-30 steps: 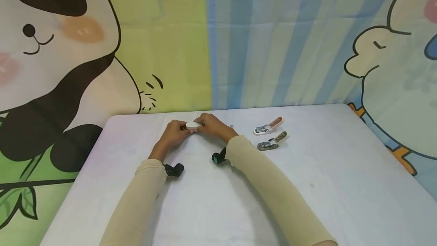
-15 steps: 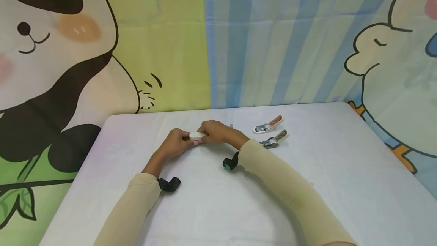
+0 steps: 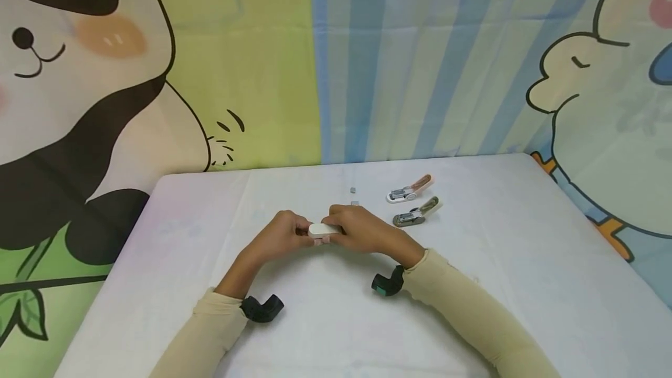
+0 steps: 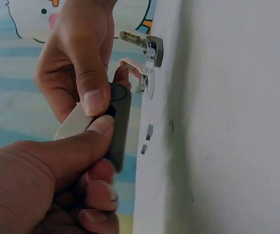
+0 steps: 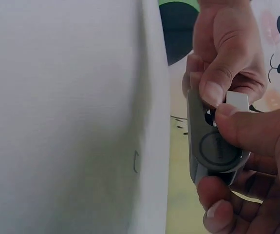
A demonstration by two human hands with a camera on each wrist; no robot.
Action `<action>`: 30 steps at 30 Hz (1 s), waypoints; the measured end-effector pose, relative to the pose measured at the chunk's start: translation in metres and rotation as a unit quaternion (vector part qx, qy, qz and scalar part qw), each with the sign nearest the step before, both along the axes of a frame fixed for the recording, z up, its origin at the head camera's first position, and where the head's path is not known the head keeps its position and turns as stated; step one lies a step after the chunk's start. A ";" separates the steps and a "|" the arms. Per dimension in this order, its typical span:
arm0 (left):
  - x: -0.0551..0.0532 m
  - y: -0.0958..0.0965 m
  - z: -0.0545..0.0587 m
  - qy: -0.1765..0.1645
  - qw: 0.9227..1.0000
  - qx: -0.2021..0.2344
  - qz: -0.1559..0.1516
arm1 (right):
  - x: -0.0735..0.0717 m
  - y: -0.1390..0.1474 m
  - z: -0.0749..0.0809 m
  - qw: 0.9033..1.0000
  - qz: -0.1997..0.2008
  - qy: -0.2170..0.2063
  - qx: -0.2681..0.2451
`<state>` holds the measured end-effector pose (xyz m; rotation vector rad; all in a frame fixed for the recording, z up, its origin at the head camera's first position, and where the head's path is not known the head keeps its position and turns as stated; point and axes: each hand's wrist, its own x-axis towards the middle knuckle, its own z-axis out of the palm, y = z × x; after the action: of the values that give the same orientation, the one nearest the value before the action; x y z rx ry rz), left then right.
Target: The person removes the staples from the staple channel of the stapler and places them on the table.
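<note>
Both hands hold a small white stapler [image 3: 322, 230] with a grey underside, above the far middle of the table. My left hand [image 3: 282, 237] grips its left end, and my right hand [image 3: 362, 230] its right end. In the left wrist view the grey base [image 4: 121, 127] faces the camera, the two thumbs almost meeting over a dark gap in it. A round disc [image 5: 221, 150] marks the base in the right wrist view, where the right thumb presses beside the gap. Curled fingers hide much of the body.
Two more small staplers with raised handles, one pink and white [image 3: 409, 189], one grey-green [image 3: 417, 213], lie right of the hands. Two little grey staple strips [image 3: 353, 190] lie behind the hands. A loose staple [image 5: 136, 162] rests on the white table [image 3: 315, 331]. A patterned curtain hangs behind.
Both hands have moved toward the person and to the right, carrying the white stapler between them. The small strips behind the right hand have come into fuller view.
</note>
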<state>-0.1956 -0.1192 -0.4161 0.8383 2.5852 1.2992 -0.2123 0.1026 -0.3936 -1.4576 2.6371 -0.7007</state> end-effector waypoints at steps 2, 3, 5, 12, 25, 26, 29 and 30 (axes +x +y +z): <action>0.004 0.005 -0.003 0.015 1.000 -0.013 -0.010 | 0.005 0.005 -0.003 1.000 -0.002 0.006 0.010; 0.005 0.008 -0.006 0.021 1.000 -0.018 -0.014 | 0.007 0.007 -0.004 1.000 -0.005 0.004 0.018; 0.007 0.013 -0.013 0.030 0.999 -0.023 -0.020 | 0.010 0.010 -0.006 1.000 -0.008 -0.008 0.029; 0.013 0.022 -0.023 0.003 0.999 -0.032 -0.033 | 0.007 0.015 -0.008 0.996 0.003 -0.064 0.069; 0.015 0.027 -0.016 -0.031 0.997 -0.060 -0.036 | 0.010 0.011 0.004 0.987 -0.007 -0.082 0.137; 0.015 0.027 -0.016 -0.032 0.997 -0.063 -0.037 | 0.011 0.012 0.005 0.986 -0.013 -0.086 0.144; 0.014 0.028 -0.016 -0.036 0.996 -0.065 -0.039 | 0.010 0.014 0.009 0.981 -0.028 -0.110 0.156; 0.013 0.029 -0.016 -0.035 0.996 -0.067 -0.041 | 0.010 0.015 0.010 0.980 -0.031 -0.121 0.157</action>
<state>-0.1822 -0.0905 -0.4321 0.8478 2.5224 1.0994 -0.2024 0.1179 -0.3833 -1.1312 2.4744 -0.4089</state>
